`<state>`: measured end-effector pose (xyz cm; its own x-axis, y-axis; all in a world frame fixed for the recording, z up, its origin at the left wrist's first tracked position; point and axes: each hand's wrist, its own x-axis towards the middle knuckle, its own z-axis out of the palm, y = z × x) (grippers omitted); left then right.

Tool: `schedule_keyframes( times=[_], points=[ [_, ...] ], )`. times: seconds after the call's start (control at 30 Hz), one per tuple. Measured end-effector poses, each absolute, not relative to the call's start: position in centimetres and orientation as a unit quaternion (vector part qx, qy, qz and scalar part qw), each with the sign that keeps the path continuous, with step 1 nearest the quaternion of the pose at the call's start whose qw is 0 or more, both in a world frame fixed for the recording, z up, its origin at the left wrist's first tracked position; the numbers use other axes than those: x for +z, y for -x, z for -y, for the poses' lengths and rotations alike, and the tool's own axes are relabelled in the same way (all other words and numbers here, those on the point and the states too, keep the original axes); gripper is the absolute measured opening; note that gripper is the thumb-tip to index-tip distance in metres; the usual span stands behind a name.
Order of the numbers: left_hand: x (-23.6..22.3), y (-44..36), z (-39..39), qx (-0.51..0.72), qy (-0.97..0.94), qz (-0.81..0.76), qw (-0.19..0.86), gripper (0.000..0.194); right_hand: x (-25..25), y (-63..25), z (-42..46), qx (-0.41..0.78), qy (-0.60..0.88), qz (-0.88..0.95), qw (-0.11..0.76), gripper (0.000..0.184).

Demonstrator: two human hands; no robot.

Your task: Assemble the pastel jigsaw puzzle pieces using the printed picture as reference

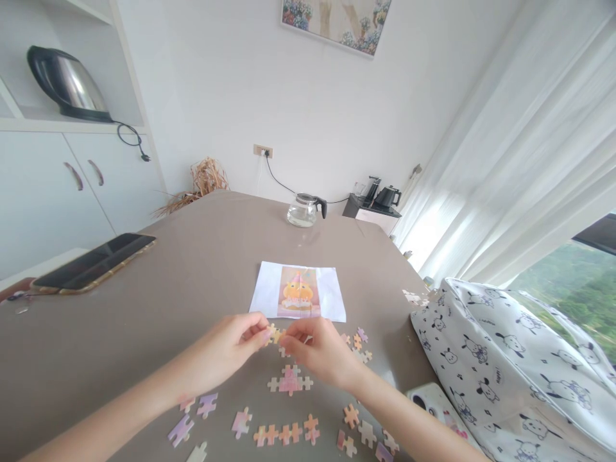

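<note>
My left hand (250, 335) pinches the left end of a few yellow jigsaw puzzle pieces (276, 334), held just above the table. At their right end, my right hand (310, 346) has its fingers closed on the same pieces. Right below lies a joined cluster of pink and cream pieces (290, 380). A row of orange-pink pieces (287, 434) sits nearer to me, with a single pink piece (241, 422) to its left. Behind my hands rests a white sheet with a printed picture (299, 292) of a yellow figure. My fingers partly hide the held pieces.
Loose purple pieces (181, 430) lie at left, more pieces (366, 434) under my right forearm. A patterned white bag (510, 372) and a phone (443, 410) stand at right. A glass pot (303, 210) is at the back, a large dark-screened device (96, 262) at left.
</note>
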<state>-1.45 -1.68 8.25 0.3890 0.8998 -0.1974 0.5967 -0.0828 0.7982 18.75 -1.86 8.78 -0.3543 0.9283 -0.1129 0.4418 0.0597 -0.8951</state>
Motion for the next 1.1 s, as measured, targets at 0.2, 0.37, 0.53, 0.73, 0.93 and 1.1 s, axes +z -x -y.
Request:
schedule_keyframes(
  times=[0.2,0.37,0.53,0.73,0.93,1.1],
  points=[
    [8.1,1.3,1.7,0.144,-0.728,-0.498,0.449,0.046,8.2,-19.6,1.6,0.550,0.485,0.636,0.240,0.017],
    [7.9,1.5,2.2,0.113,-0.735,-0.513,0.429,0.039,7.8,-19.8,1.9,0.553,0.495,0.627,0.237,0.013],
    [7.8,1.7,2.7,0.093,-0.757,-0.518,0.388,0.040,8.1,-19.5,2.1,0.581,0.491,0.611,0.217,0.018],
    [7.4,1.4,3.8,0.110,-0.784,-0.536,0.292,0.037,9.0,-18.9,3.0,0.509,0.500,0.656,0.247,0.014],
    [9.8,5.4,2.9,0.120,-0.782,-0.556,0.255,0.045,10.6,-21.8,2.2,0.413,0.560,0.680,0.231,0.018],
    [7.6,6.8,1.9,0.044,-0.809,-0.498,0.309,0.045,10.0,-23.7,0.7,0.414,0.574,0.694,0.132,0.017]
  ],
)
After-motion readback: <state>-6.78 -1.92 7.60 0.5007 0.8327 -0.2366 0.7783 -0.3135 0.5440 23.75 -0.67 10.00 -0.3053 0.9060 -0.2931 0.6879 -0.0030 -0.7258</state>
